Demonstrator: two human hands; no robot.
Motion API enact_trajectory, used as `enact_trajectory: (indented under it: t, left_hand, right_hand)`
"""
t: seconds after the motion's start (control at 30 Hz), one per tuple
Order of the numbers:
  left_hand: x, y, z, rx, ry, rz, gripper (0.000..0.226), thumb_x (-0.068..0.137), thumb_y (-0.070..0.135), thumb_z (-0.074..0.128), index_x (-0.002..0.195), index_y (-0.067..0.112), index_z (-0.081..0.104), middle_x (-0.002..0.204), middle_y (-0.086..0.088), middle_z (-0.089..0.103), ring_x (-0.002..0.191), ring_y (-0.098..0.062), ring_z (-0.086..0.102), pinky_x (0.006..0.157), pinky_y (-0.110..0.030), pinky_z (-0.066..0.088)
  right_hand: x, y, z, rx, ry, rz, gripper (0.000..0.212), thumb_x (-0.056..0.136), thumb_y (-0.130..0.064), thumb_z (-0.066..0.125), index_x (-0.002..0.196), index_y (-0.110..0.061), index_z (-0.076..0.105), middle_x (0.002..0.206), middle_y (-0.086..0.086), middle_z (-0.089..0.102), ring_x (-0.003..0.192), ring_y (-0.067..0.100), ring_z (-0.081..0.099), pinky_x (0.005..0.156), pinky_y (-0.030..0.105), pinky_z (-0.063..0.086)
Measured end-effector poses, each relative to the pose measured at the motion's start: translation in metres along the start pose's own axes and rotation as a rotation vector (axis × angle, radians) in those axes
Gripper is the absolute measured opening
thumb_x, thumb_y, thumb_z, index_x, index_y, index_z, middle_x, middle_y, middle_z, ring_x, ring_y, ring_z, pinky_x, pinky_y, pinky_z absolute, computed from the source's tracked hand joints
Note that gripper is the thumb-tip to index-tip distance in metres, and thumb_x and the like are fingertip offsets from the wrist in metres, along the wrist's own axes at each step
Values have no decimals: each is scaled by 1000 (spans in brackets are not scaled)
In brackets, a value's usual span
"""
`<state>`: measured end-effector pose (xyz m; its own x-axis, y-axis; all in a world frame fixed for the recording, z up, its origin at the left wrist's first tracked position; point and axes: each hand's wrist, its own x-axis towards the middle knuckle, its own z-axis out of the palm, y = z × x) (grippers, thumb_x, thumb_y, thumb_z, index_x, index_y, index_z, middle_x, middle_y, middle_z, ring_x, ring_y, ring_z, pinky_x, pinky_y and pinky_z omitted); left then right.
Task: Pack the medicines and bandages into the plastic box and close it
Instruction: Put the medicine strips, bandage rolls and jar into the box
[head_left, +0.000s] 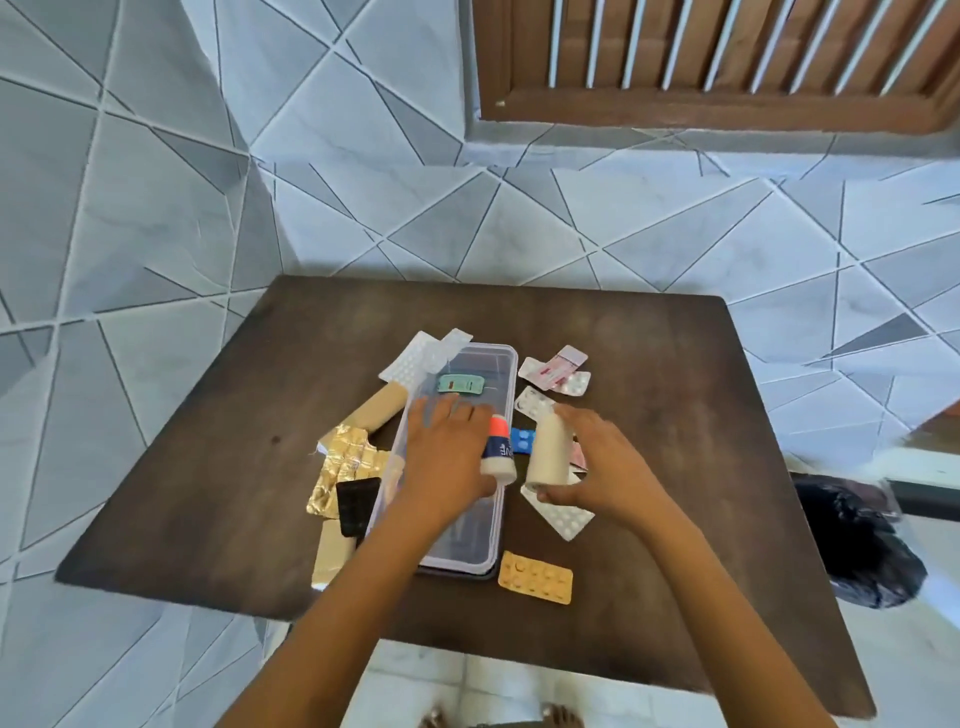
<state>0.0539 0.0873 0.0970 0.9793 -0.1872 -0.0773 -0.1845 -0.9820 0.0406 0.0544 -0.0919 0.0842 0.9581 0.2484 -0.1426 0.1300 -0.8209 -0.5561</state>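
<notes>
Item: dark wooden table (675, 415), matt, worn grain, square-cornered, set against grey-and-white tiled walls patterned in triangles

At the far left of the spread we log a tan bandage roll (382, 408), cloth-textured and cylindrical, lying on its side just beside the box. Below it, crumpled gold foil blister packs (345, 467), shiny and creased, with a flat black blister strip (357, 506) lying over them; a further beige piece shows under that, its nature unclear to us. Two white blister strips (415, 356) lean against the box's far left corner.

Centre: clear plastic box (498, 364), long, rectangular, round-cornered, open, resting on a dark flat piece that may be its lid. Inside at the far end we see one teal blister card (461, 385); the rest of the interior is mostly hidden by our arm.

Our left hand (447, 457) is over the box, fingers spread flat, thumb side clasped against a white tube with an orange cap (497, 452), which sits at the box's right rim.

Right of the box: a blue pill card (522, 441), then a cream bandage roll (548, 449), upright, gripped by our right hand (605, 462), fingers closed round it. Silver-white blister strips (535, 402) and pink-printed ones (558, 366) lie beyond; another white strip (563, 517) is under the hand; an orange blister pack (535, 577) lies nearest us.

Far right, off the table: a black plastic bag (857, 545)
</notes>
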Motion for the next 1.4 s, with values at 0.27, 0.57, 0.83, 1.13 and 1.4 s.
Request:
enact_trajectory:
  t: [0.27, 0.57, 0.83, 1.13, 1.4]
  left_hand:
    - [-15, -68, 37, 91, -198, 92, 58, 76, 31, 70, 126, 17, 43, 131, -5, 52, 124, -25, 46, 106, -38, 30]
    - [-17, -73, 58, 198, -318, 172, 59, 83, 21, 63, 136, 15, 39, 135, -10, 48, 134, -28, 36, 116, -55, 5]
    - [-12, -86, 51, -44, -457, 188, 65, 81, 38, 67, 139, 24, 41, 138, -9, 45, 130, -28, 38, 104, -44, 34]
    - [-35, -106, 47, -617, -60, -245, 35, 85, 15, 63, 120, 21, 63, 126, 0, 64, 110, -17, 61, 94, -34, 52]
    - [-84, -119, 81, -358, -138, -574, 37, 87, 30, 60, 121, 18, 53, 123, -9, 62, 109, -28, 60, 92, -39, 54]
  right_hand:
    - [16, -70, 72, -452, -131, -184, 86, 70, -47, 72, 139, -23, 29, 144, 7, 38, 135, 26, 29, 115, 41, 20]
    - [24, -69, 101, -595, -252, -102, 72, 74, -52, 65, 133, -18, 40, 141, 9, 46, 135, 28, 31, 117, 40, 17]
    - [15, -60, 96, -526, -274, -101, 51, 87, -36, 57, 134, -21, 45, 149, 4, 39, 143, 24, 19, 119, 38, 11]
    - [-15, -51, 99, -102, 56, -89, 39, 90, -31, 53, 128, -23, 49, 142, 0, 45, 130, 18, 42, 108, 31, 35]
    - [-49, -15, 114, 124, 248, 199, 10, 85, -12, 59, 87, -15, 50, 103, 13, 61, 83, 14, 51, 72, 22, 44]
